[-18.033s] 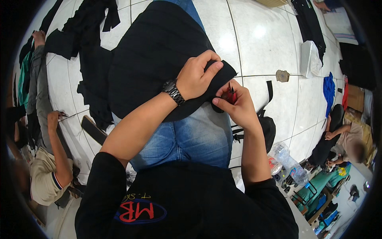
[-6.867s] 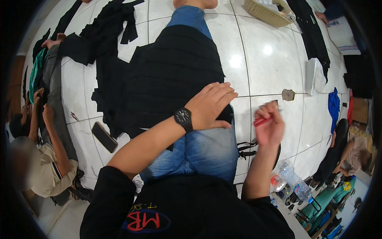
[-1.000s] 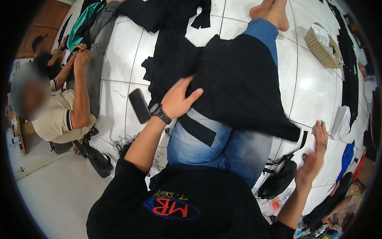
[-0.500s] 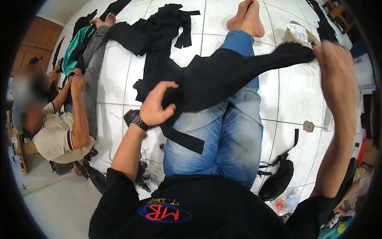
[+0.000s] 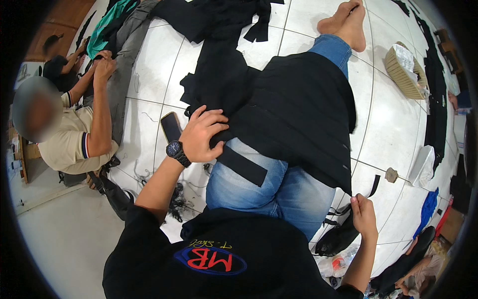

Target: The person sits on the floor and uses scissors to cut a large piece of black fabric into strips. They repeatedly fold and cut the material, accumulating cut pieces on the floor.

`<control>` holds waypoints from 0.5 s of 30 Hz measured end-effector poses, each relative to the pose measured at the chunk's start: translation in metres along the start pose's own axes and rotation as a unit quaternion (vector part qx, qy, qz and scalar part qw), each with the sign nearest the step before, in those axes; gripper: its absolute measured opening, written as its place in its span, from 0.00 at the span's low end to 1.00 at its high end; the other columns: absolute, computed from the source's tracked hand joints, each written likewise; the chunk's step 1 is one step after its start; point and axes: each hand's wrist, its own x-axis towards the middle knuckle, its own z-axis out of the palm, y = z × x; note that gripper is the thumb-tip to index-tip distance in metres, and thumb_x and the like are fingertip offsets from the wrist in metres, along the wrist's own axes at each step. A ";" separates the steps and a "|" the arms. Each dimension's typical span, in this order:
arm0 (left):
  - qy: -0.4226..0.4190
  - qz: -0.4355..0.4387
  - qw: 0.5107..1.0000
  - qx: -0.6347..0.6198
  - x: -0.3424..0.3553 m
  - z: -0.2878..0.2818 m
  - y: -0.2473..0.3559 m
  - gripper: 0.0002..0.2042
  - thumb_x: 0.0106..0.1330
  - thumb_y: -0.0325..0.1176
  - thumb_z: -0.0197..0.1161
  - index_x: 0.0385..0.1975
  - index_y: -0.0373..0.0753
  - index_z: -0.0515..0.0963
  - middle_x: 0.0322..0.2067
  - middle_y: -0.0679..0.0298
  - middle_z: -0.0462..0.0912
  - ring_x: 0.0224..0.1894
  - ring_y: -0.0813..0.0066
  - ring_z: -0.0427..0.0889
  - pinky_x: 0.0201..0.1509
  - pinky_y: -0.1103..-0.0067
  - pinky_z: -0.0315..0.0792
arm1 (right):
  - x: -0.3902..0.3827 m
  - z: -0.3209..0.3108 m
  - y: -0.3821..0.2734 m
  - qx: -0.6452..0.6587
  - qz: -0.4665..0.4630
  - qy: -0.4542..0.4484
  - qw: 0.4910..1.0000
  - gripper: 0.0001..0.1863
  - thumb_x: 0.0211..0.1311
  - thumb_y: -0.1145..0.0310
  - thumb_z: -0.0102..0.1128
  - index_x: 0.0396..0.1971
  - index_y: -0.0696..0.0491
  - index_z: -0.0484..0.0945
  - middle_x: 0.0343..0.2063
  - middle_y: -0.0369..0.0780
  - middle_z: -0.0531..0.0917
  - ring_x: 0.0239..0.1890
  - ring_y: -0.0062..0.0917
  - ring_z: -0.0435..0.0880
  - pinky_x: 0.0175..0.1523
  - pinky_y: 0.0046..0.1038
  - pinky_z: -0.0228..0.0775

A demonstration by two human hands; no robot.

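A wide piece of black cloth (image 5: 303,104) lies spread across my outstretched legs in blue jeans (image 5: 246,184). At its near right corner, my right hand (image 5: 363,214) pinches the edge between thumb and fingers. My left hand (image 5: 203,135), with a dark watch at the wrist, rests on the cloth's left part, fingers spread and thumb apart. Beside that thumb a narrow black strip (image 5: 244,167) runs over my thigh. Farther off to the left, the cloth meets a heap of black fabric pieces (image 5: 219,60) on the floor; where one ends and the other starts is hard to tell.
A phone (image 5: 171,126) lies left of my legs, near black thread scraps (image 5: 177,202). On the right are a beige basket (image 5: 406,72) holding paper, a black bag (image 5: 338,236) and a white plastic bag (image 5: 422,167). A person in a beige shirt (image 5: 74,142) sits at left.
My right hand has come down and nearer, carrying the cloth's edge; the cloth, stretched out to the right before, now lies spread over my legs. My left hand's fingers have settled flatter on it.
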 end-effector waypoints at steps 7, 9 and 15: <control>0.037 0.112 0.993 0.008 0.065 0.069 0.110 0.25 0.61 0.45 0.67 0.58 0.44 0.76 0.66 0.60 0.70 0.73 0.64 0.62 0.75 0.58 0.52 | 0.006 -0.009 0.011 -0.101 -0.062 0.033 0.992 0.21 0.71 0.63 0.52 0.20 0.62 0.68 0.20 0.54 0.73 0.27 0.49 0.72 0.34 0.44 0.62; 0.024 0.106 0.993 0.033 0.067 0.089 0.102 0.23 0.63 0.44 0.65 0.58 0.45 0.76 0.66 0.61 0.71 0.73 0.65 0.62 0.76 0.60 0.51 | 0.003 -0.016 0.014 -0.123 -0.078 0.052 0.988 0.20 0.69 0.64 0.54 0.20 0.62 0.69 0.20 0.54 0.72 0.28 0.50 0.72 0.35 0.46 0.60; 0.005 0.110 0.993 0.038 0.066 0.089 0.099 0.21 0.65 0.42 0.63 0.58 0.45 0.76 0.65 0.62 0.72 0.72 0.67 0.63 0.77 0.62 0.50 | -0.012 -0.032 0.047 -0.117 -0.038 0.073 0.990 0.20 0.69 0.66 0.55 0.20 0.63 0.67 0.19 0.53 0.70 0.26 0.49 0.68 0.34 0.44 0.58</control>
